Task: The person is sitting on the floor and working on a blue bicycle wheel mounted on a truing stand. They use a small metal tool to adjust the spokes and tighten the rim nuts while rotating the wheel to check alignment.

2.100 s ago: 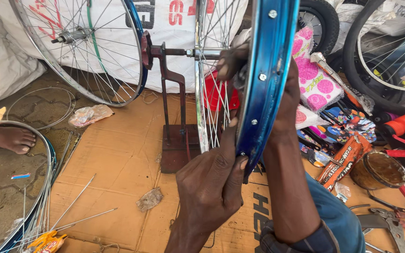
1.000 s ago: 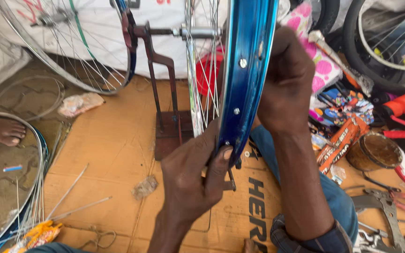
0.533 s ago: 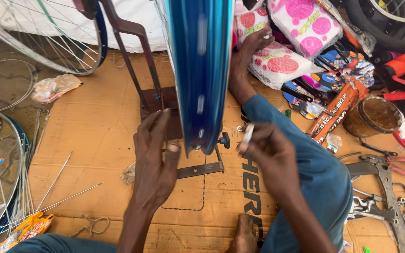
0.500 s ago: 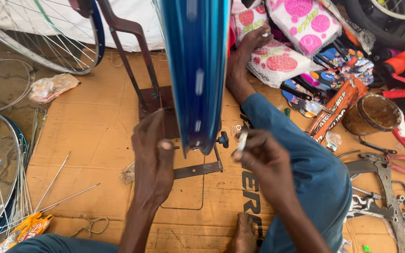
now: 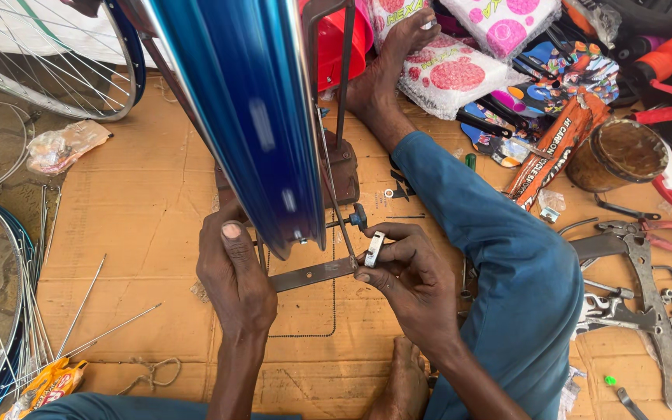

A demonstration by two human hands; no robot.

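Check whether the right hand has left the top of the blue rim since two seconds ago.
Yes. The right hand has come down off the blue rim and now holds a small silver tool low beside the stand's flat metal bar on the cardboard.

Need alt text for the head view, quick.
A person sits on cardboard truing a blue rim in a stand: left hand steadies the rim's bottom, right hand pinches a small metal spoke key. Loose spokes lie left, wrenches right.

A rusty tin [image 5: 617,154] sits near red-handled pliers [image 5: 666,233] on cardboard [image 5: 141,202]
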